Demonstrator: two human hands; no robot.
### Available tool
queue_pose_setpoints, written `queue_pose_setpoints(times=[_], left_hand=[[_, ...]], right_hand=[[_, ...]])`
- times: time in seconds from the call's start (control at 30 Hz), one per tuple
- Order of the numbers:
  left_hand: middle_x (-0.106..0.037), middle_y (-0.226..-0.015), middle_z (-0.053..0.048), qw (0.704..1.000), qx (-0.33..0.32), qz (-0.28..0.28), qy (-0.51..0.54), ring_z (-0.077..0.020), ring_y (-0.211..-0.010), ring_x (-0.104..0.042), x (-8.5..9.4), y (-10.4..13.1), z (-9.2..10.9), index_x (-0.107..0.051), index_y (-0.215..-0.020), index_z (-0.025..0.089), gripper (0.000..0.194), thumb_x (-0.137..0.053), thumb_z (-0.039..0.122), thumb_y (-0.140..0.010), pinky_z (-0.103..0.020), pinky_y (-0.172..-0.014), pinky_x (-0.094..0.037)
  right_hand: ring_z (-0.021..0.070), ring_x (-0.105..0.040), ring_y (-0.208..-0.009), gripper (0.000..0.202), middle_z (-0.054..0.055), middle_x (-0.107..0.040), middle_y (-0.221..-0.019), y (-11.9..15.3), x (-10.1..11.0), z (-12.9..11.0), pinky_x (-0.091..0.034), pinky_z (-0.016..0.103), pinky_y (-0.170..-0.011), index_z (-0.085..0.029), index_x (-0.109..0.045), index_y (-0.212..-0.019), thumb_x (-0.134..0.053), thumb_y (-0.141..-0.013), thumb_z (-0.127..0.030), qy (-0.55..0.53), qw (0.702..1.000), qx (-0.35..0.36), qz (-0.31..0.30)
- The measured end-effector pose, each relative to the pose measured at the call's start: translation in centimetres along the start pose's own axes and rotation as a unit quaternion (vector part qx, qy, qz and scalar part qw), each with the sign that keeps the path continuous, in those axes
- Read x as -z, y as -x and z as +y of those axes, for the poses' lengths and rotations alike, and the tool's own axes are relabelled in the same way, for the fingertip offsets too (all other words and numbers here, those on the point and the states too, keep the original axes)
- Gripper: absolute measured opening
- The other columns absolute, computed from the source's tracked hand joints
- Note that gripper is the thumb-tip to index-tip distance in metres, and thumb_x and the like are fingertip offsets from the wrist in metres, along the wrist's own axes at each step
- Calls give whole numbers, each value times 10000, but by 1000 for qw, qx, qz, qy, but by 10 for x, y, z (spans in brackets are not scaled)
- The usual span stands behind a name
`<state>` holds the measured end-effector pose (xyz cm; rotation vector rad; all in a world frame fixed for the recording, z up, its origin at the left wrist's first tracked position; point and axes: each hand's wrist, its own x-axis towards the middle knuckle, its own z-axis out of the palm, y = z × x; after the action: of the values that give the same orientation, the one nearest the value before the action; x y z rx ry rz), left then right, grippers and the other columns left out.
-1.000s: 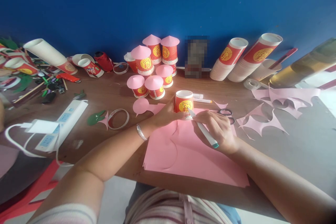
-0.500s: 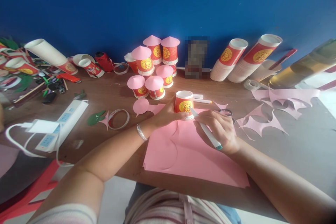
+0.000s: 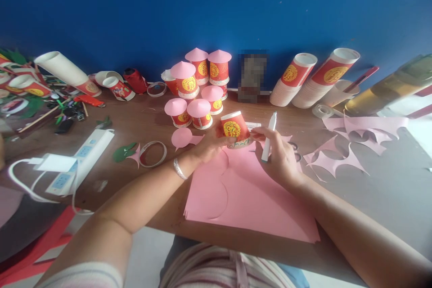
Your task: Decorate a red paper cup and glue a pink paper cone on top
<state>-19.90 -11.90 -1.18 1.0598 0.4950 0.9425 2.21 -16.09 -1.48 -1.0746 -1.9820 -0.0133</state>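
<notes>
My left hand point(image 3: 213, 143) grips a red paper cup point(image 3: 233, 128) with a yellow emblem, tilted above the pink paper sheets point(image 3: 249, 198). Green curved marks show on the cup's pale lower band. In my right hand point(image 3: 281, 156) a white marker point(image 3: 269, 137) stands nearly upright, its green tip pointing up and away from the cup. The thumb and forefinger of that hand reach close to the cup's right side; whether they touch it is unclear. Behind the cup are several red cups with pink cone tops point(image 3: 199, 109). A curved outline marks the top pink sheet.
Two stacks of paper cups point(image 3: 292, 74) lean at the back right, near a tape roll point(image 3: 323, 111). Pink paper scraps point(image 3: 332, 157) and scissors point(image 3: 297, 152) lie right. A white power strip point(image 3: 96, 144), a paper ring point(image 3: 152, 153) and green paper point(image 3: 123, 152) are on the left.
The cup has gone from upright to tilted. The marker has come off the cup and swung round, from its tip against the cup to its tip up. My right hand has turned with it.
</notes>
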Motion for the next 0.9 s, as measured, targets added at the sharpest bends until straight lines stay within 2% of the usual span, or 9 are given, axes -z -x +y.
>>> queue_pose_setpoints(times=[0.13, 0.3, 0.43, 0.57, 0.7, 0.8, 0.9], left_hand=[[-795, -1239, -98, 1000, 2, 19, 23, -334, -1303, -702, -4, 1, 5, -691, -1336, 230, 627, -942, 342, -773, -482, -1166, -495], [-791, -1231, -85, 1000, 19, -15, 19, -332, -1294, -693, -5, 2, 6, -697, -1336, 244, 596, -926, 349, -796, -471, -1123, -516], [-758, -1305, -116, 999, 18, -23, -34, -343, -1330, -646, 0, 0, -1, -693, -1342, 243, 572, -899, 437, -845, -465, -1067, -525], [-701, -1417, -126, 997, 6, -18, -81, -322, -1345, -620, 2, -1, -5, -682, -1369, 255, 515, -856, 397, -906, -444, -1074, -511], [-726, -1303, -112, 995, 5, -29, -93, -275, -1209, -655, -2, 2, -2, -690, -1301, 215, 411, -798, 412, -957, -413, -1025, -512], [-724, -1216, -106, 994, 36, -25, -99, -263, -1122, -655, -7, 7, 1, -674, -1256, 189, 452, -815, 466, -929, -411, -989, -520], [-699, -1224, -98, 991, 60, 10, -119, -268, -1170, -631, -11, 10, 2, -664, -1217, 188, 489, -863, 474, -873, -420, -1043, -509]], right_hand=[[234, -780, -872, 350, 49, -797, -1031, 0, -3, 1, -602, 327, -710, -256, -617, -1252, -598, -935, -109, 12, 1000, 5, 3], [192, -740, -798, 260, 33, -773, -973, -1, -1, 1, -568, 283, -659, -256, -630, -1148, -601, -947, -93, 39, 998, 47, 33], [163, -672, -736, 277, 25, -724, -919, -1, 3, 6, -492, 266, -609, -254, -644, -1114, -612, -930, -50, 116, 984, 116, 70], [146, -601, -738, 272, 26, -684, -908, -4, 7, 7, -465, 279, -646, -239, -673, -1045, -637, -894, -16, 162, 957, 227, 81], [139, -526, -735, 145, 6, -599, -824, -8, 10, -2, -420, 291, -637, -225, -681, -911, -729, -895, -88, 221, 923, 307, 75], [157, -551, -792, 122, 3, -573, -796, -9, 8, -12, -460, 305, -690, -226, -689, -889, -724, -891, -109, 233, 909, 342, 53], [169, -586, -829, 103, 17, -625, -834, -7, 5, -19, -524, 327, -774, -229, -690, -916, -709, -898, -129, 215, 904, 369, 32]])
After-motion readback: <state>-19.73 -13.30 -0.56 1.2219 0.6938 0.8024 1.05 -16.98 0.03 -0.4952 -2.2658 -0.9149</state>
